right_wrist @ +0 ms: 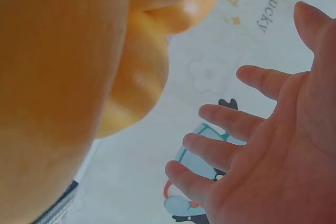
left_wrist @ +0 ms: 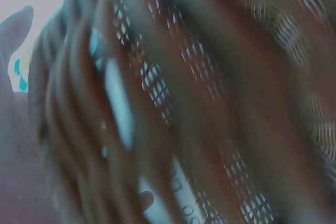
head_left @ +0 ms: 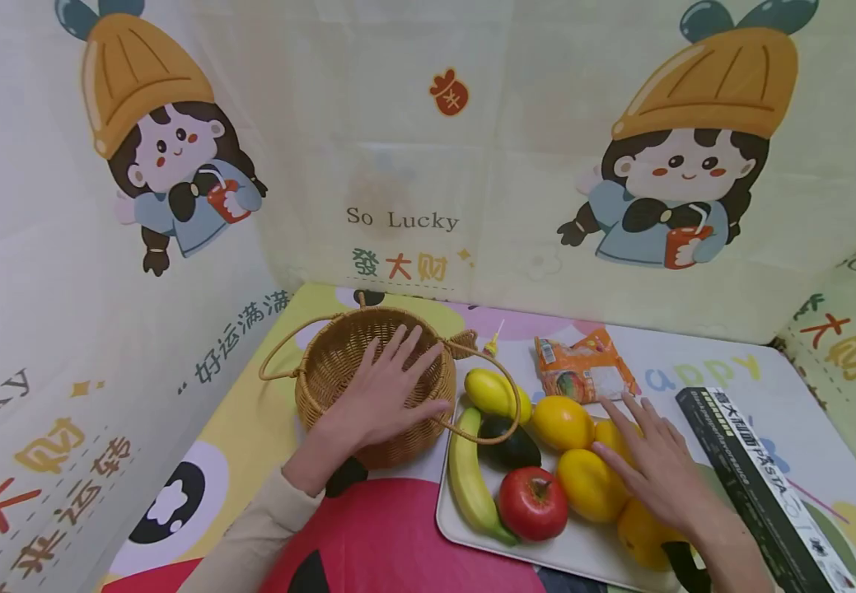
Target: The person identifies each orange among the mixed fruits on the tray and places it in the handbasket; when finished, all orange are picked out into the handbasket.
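My left hand (head_left: 386, 391), fingers spread and straight, is over the opening of a round wicker basket (head_left: 324, 362) with looped handles; whether it touches the rim I cannot tell. The left wrist view shows only blurred wicker (left_wrist: 157, 98) close up. My right hand (head_left: 657, 461), fingers extended, hovers over the right side of a white tray (head_left: 472, 531) of fruit. Under and beside it lie several yellow-orange round fruits (head_left: 592, 486). The tray also bears a banana (head_left: 465, 478), a red apple (head_left: 533, 504), a dark avocado (head_left: 512, 445) and a lemon (head_left: 490, 391).
Behind the tray lies an orange snack packet (head_left: 583, 366). A long black-and-white pasta box (head_left: 761, 494) lies to the right. A small yellow item (head_left: 493, 346) is near the basket. One basket handle (head_left: 512, 387) overhangs the tray. Printed cloth (head_left: 502, 189) walls surround the table.
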Demonstrator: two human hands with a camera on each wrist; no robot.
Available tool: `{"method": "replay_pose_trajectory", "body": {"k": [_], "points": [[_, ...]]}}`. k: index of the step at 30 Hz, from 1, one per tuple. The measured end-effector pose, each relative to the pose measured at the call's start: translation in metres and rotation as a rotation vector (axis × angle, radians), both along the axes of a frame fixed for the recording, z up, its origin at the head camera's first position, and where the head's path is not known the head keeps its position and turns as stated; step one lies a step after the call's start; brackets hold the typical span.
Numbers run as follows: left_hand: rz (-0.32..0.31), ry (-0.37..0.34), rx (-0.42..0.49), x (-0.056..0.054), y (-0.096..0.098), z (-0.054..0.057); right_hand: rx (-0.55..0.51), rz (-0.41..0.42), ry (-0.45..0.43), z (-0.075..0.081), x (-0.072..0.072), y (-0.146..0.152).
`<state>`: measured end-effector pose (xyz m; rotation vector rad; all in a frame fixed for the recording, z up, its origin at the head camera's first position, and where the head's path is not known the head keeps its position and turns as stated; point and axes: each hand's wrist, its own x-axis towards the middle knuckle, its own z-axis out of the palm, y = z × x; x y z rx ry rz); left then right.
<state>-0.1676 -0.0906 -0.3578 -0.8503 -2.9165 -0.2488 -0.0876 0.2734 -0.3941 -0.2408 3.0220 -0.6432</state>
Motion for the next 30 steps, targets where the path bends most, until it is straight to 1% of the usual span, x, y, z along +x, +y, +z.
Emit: {"method": "replay_pose_trajectory", "body": {"k": [3, 9, 12, 16, 20, 25, 30], "points": [[0.025, 0.001, 0.013, -0.004, -0.009, 0.005, -0.008, -0.006, -0.025, 0.001, 0.000, 0.004], [0.066, 0.026, 0.036, -0.014, -0.033, 0.018, -0.008, 0.002, -0.027, 0.001, -0.002, 0.011], [0.095, 0.011, 0.057, -0.021, -0.048, 0.022, 0.002, -0.003, -0.026, 0.000, -0.004, 0.013], [0.151, -0.049, 0.118, -0.029, -0.071, 0.026, 0.014, -0.011, -0.022, -0.003, -0.004, 0.015], [0.185, -0.134, 0.226, -0.038, -0.093, 0.025, 0.015, -0.009, -0.024, -0.003, -0.004, 0.016], [0.177, -0.214, 0.369, -0.047, -0.115, 0.020, 0.009, -0.008, -0.021, -0.001, -0.004, 0.016], [0.173, -0.300, 0.515, -0.051, -0.127, 0.014, 0.030, -0.004, -0.007, -0.002, -0.003, 0.018]]}}
